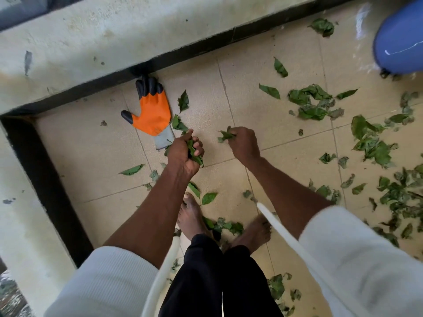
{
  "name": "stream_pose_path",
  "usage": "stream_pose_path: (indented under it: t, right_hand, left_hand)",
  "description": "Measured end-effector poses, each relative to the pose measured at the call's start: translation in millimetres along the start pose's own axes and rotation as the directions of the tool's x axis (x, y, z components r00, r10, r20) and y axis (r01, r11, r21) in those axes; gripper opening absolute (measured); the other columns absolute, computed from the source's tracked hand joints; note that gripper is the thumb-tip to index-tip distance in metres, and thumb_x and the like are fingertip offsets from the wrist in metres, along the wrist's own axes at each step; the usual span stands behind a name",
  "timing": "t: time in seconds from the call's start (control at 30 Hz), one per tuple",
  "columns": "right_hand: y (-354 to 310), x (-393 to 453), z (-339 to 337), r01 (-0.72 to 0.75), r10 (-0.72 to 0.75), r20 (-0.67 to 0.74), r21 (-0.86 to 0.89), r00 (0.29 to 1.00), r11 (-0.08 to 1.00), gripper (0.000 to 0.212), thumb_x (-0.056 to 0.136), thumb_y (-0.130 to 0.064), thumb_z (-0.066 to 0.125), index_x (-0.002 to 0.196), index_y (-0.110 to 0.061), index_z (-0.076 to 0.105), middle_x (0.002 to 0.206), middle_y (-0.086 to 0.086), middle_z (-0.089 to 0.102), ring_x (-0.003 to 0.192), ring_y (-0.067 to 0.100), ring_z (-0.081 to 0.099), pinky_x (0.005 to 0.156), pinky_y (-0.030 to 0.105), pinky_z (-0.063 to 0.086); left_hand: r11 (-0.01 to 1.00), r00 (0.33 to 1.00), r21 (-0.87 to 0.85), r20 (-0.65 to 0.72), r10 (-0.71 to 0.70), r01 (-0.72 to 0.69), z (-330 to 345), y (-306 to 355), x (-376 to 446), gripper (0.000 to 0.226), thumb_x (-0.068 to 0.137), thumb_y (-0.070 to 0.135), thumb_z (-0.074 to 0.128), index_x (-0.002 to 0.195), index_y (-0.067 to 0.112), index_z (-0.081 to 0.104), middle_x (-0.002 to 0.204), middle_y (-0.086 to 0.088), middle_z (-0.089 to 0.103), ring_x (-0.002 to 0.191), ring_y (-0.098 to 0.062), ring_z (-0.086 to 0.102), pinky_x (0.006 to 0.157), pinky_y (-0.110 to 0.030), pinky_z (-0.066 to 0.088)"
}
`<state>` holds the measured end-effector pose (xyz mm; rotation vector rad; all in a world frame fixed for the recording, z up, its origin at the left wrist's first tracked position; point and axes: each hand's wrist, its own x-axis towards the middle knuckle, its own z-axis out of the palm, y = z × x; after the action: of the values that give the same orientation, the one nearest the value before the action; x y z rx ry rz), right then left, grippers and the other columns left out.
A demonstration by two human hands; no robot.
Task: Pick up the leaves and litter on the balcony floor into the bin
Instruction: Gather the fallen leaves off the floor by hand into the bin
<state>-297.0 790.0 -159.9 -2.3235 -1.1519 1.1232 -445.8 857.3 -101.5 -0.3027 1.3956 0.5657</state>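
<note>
Both our hands are curled on leaves, the left hand [184,152] clutching a bunch to save trips, the right hand [243,143] pinching one leaf [225,135] off the floor [263,106], with the bin [400,40] well off right.

One orange glove [153,115], one blue bin [400,40], two hands, two bare feet, dozens of leaves [311,104]

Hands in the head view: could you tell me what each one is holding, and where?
The left hand grips a bunch of leaves around their middle; the right hand pinches one leaf at its edge.
</note>
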Motion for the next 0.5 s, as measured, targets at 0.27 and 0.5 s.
stream_pose_path:
  t: [0.27,0.5]
  right_hand:
    - [-103,-69,-70,-0.41,0.401,0.22,0.774,0.889,0.484,0.018,0.077,0.003,0.076,0.08,-0.011,0.066,0.085,0.011,0.072,0.077,0.026,0.065,0.079,0.043,0.057]
    - [-165,-69,-139,-0.271,0.396,0.013,0.749,0.918,0.605,0.009,0.08,-0.008,0.072,0.074,-0.013,0.076,0.075,0.009,0.073,0.07,0.014,0.059,0.065,0.032,0.05]
  left_hand:
    - [0.945,0.977,-0.255,0.007,0.214,-0.205,55,8,-58,0.064,0.082,0.08,0.041,0.069,0.017,0.045,0.056,0.001,0.036,0.044,-0.013,0.032,0.036,-0.019,0.024]
    - [0.959,0.95,0.004,0.137,0.28,-0.283,119,9,-97,0.025,0.096,0.034,0.061,0.082,0.012,0.057,0.059,0.0,0.041,0.051,-0.013,0.042,0.051,-0.026,0.04]
